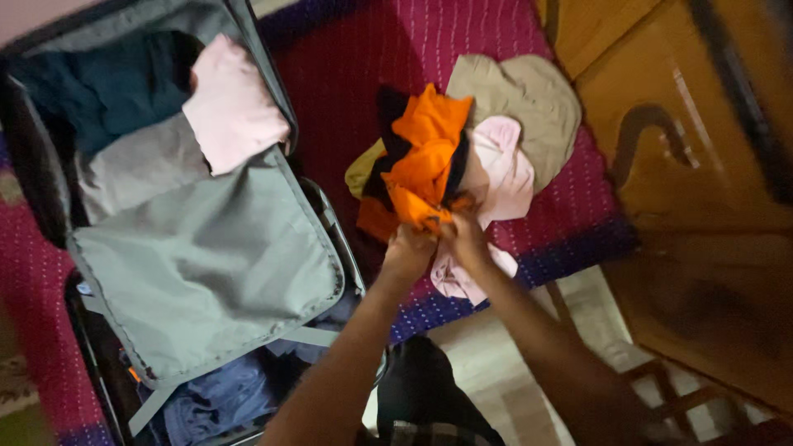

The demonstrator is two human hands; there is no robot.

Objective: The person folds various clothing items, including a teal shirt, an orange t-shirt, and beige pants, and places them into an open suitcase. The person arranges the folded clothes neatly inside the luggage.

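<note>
Head view, looking down: your left hand [406,252] and right hand [465,237] sit side by side, nearly touching, and the fingers of both are closed on the near edge of an orange garment [425,157] with dark panels. The cloth is bunched between your fists and rises away from them in loose folds.

Just beyond your fingers, under the orange garment, lies a pale pink garment [502,169]; a fold of it also trails back beneath your right wrist. Past that sits a folded beige garment [529,99], and a yellow scrap [363,169] peeks out to the left of your grip. All rest on a magenta dotted bedspread [330,74].

Well to the left of your hands an open suitcase [326,211] lies with its grey divider flap [206,256] spread out, a light pink item [231,107] on top and blue clothing [215,400] below.

Risks, as judged: the picture is blurred, so your exact hold is unclear. Lifting could drag the pink garment off the bed edge onto the floor near you, since it lies tangled underneath. A bunched grip may also let loose folds slip free.
</note>
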